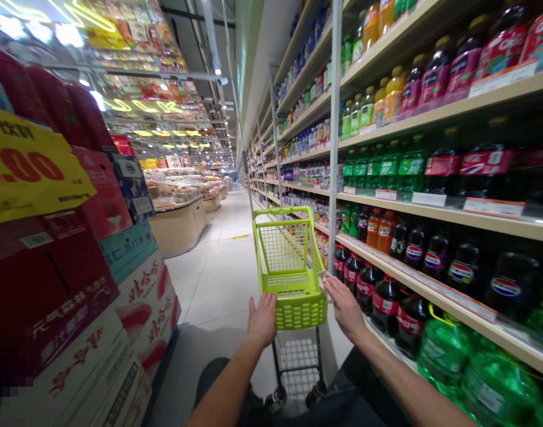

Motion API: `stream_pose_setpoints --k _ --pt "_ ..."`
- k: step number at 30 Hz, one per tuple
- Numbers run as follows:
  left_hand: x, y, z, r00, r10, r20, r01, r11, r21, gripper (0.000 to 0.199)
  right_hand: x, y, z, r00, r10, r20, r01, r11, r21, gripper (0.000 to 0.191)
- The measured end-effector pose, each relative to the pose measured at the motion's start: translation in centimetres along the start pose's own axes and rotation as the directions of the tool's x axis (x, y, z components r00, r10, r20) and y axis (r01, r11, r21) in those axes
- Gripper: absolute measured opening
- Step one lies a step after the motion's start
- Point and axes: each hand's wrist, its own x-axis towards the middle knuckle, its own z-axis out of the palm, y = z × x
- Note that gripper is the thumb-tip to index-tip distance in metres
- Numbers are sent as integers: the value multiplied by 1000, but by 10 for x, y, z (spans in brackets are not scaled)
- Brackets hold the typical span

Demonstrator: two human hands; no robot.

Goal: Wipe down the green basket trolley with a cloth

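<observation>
A small lime-green shopping cart (pixel 298 317) with a lattice basket stands straight before me on dark legs. My left hand (pixel 262 319) grips the left side of its basket, with fingers over the edge and the thumb apart. On the opposite side, my right hand (pixel 345 305) is closed on a pale, crumpled cloth (pixel 323 284), which touches the basket's right rim. The right hand's fingers are stretched forward over the cloth and partly cover it. Inside the basket only the green lattice shows. My bent knees are on both sides of the cart's lower frame.
Shelves (pixel 453 216) of bottled drinks run along the right, close to my right arm. Stacked drink cartons (pixel 142 290) with a yellow price sign (pixel 31 169) rise on the left. A tiled aisle (pixel 218 267) leads ahead past a rounded display counter (pixel 178 228).
</observation>
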Motion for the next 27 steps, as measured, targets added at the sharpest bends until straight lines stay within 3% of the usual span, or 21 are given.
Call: stream_pose_setpoints --k 3,8,11,15,17,21,23,25,27 --pt "0 0 1 1000 0 -1 0 1000 -18 71 15 -19 28 999 37 -25 -37 999 -10 43" --pt "-2 -4 13 1000 27 -11 -27 999 -39 73 16 -68 71 976 -197 87 194 980 43 38" --pt "-2 -8 20 999 27 -18 -28 998 -62 73 13 -51 64 966 -245 78 248 969 -21 37" --pt "-1 -8 24 999 33 -30 -36 993 -113 76 8 -2 41 986 -166 -11 164 980 -115 44" --pt "-2 -6 23 998 47 -33 -51 988 -143 77 7 -2 42 987 -159 -19 157 983 -96 46" --pt "-5 -6 14 997 75 -9 -75 979 -189 77 7 -43 67 968 -246 46 245 969 19 46" --pt "-7 -8 10 997 79 2 -77 976 -202 77 9 -50 72 954 -288 88 286 958 33 42" --pt "-8 -9 8 997 80 7 -77 973 -218 76 9 -35 66 952 -285 107 285 958 12 39" --pt "-9 -9 7 997 82 11 -78 971 -228 77 7 -7 53 974 -206 89 210 977 -35 40"
